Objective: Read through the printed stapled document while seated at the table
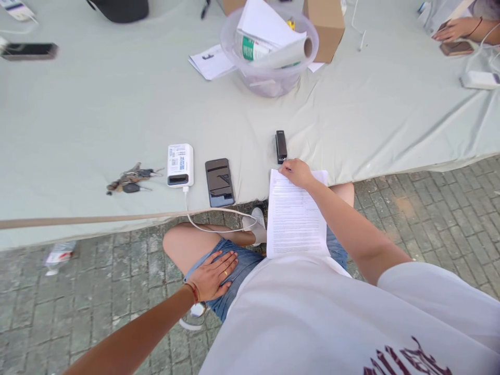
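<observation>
My left hand (215, 276) lies flat on the denim shorts over my thigh, fingers apart, holding nothing. Printed sheets of paper (297, 221) rest over my lap, their top reaching the table edge. At that top edge my right hand (297, 173) is closed on the paper, with the fingertips curled and partly hidden. Just beyond it a black stapler (280, 147) lies on the table. Left of the paper are a dark smartphone (219, 182), a white power bank (180, 164) with a cable plugged in, and a bunch of keys (133, 179).
A pale cloth covers the table (117, 109). Farther back stand a translucent basin (273, 83) holding papers and a roll, and a cardboard box (326, 28). Another person's hand (455, 29) is at the far right. A plastic bottle (60, 256) lies on the paving.
</observation>
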`<state>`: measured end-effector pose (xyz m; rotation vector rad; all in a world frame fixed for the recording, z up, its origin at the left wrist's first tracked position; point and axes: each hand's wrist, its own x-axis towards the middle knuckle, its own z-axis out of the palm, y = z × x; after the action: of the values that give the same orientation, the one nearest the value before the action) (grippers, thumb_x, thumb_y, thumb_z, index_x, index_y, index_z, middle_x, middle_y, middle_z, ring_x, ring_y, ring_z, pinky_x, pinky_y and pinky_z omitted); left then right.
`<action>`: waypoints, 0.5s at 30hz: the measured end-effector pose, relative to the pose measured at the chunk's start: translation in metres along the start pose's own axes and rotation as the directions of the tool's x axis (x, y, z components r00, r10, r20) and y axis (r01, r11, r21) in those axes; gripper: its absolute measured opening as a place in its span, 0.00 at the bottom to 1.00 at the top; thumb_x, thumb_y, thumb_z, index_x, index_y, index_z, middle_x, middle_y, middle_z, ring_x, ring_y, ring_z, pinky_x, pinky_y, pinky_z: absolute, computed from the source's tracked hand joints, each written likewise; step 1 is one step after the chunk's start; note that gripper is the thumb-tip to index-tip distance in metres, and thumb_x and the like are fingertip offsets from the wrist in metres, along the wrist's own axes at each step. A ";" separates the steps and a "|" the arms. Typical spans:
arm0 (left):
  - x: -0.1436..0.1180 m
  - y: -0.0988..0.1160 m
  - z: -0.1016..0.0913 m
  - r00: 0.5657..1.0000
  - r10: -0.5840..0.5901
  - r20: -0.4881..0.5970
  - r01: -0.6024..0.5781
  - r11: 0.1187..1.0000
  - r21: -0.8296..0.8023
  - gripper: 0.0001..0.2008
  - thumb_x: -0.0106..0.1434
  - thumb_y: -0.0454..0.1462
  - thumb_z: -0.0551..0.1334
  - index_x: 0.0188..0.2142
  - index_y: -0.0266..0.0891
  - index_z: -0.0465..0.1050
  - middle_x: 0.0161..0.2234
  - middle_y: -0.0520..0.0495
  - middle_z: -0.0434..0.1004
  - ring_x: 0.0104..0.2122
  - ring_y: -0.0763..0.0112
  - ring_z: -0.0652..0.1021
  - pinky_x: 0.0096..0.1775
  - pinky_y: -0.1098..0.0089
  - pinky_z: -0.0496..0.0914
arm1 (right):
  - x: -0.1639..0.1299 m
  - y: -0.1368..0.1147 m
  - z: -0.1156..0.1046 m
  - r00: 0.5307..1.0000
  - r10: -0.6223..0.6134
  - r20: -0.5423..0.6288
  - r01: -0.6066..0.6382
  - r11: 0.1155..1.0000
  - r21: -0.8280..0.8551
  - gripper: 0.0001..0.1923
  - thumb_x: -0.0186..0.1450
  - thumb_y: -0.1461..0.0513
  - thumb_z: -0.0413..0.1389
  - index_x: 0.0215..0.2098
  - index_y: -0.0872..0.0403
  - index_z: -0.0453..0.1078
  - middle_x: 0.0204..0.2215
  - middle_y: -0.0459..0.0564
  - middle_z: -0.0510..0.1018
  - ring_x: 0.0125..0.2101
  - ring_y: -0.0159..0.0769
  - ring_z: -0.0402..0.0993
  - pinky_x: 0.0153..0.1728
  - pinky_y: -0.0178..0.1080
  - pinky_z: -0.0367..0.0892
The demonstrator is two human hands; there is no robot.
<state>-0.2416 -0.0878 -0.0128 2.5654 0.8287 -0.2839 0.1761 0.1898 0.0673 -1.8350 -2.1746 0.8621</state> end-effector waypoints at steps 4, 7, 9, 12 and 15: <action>0.001 0.002 -0.004 1.000 -0.017 0.015 0.017 1.000 -0.011 0.30 0.73 0.48 0.55 0.69 0.38 0.69 0.69 0.38 0.68 0.69 0.49 0.67 0.71 0.51 0.49 | 0.000 0.000 0.000 1.000 0.000 -0.002 0.000 1.000 -0.004 0.12 0.73 0.58 0.53 0.34 0.52 0.73 0.40 0.52 0.82 0.47 0.46 0.74 0.42 0.41 0.64; 0.002 0.004 -0.008 0.999 -0.027 0.024 0.028 0.999 -0.027 0.30 0.74 0.48 0.54 0.68 0.37 0.69 0.69 0.38 0.68 0.69 0.50 0.66 0.71 0.52 0.47 | 0.001 0.000 0.000 1.000 0.000 0.000 0.000 1.000 0.001 0.12 0.73 0.59 0.53 0.34 0.52 0.73 0.40 0.52 0.82 0.48 0.46 0.74 0.42 0.41 0.64; 0.003 0.004 -0.009 0.999 -0.029 0.027 0.030 0.999 -0.026 0.30 0.74 0.48 0.54 0.68 0.37 0.70 0.69 0.38 0.68 0.69 0.50 0.66 0.71 0.52 0.46 | 0.001 0.000 0.000 1.000 0.000 0.002 0.000 1.000 0.008 0.12 0.73 0.59 0.52 0.34 0.52 0.73 0.40 0.52 0.83 0.48 0.46 0.73 0.43 0.41 0.64; 0.003 0.004 -0.009 1.000 -0.021 0.010 0.021 1.000 -0.018 0.30 0.74 0.49 0.54 0.67 0.36 0.70 0.68 0.37 0.69 0.68 0.50 0.67 0.71 0.52 0.47 | 0.000 0.000 0.000 1.000 -0.002 0.001 0.002 1.000 0.011 0.12 0.73 0.59 0.53 0.33 0.52 0.72 0.40 0.51 0.83 0.47 0.46 0.73 0.42 0.41 0.64; 0.003 0.003 -0.008 1.000 -0.017 0.003 0.017 1.000 -0.015 0.30 0.74 0.49 0.54 0.67 0.35 0.71 0.68 0.37 0.68 0.68 0.49 0.67 0.71 0.52 0.47 | 0.000 -0.001 -0.001 1.000 0.005 0.001 -0.005 1.000 0.009 0.12 0.73 0.59 0.53 0.33 0.52 0.73 0.40 0.52 0.83 0.47 0.46 0.74 0.42 0.42 0.64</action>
<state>-0.2365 -0.0851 -0.0058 2.5443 0.8487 -0.2854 0.1756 0.1902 0.0682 -1.8365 -2.1640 0.8730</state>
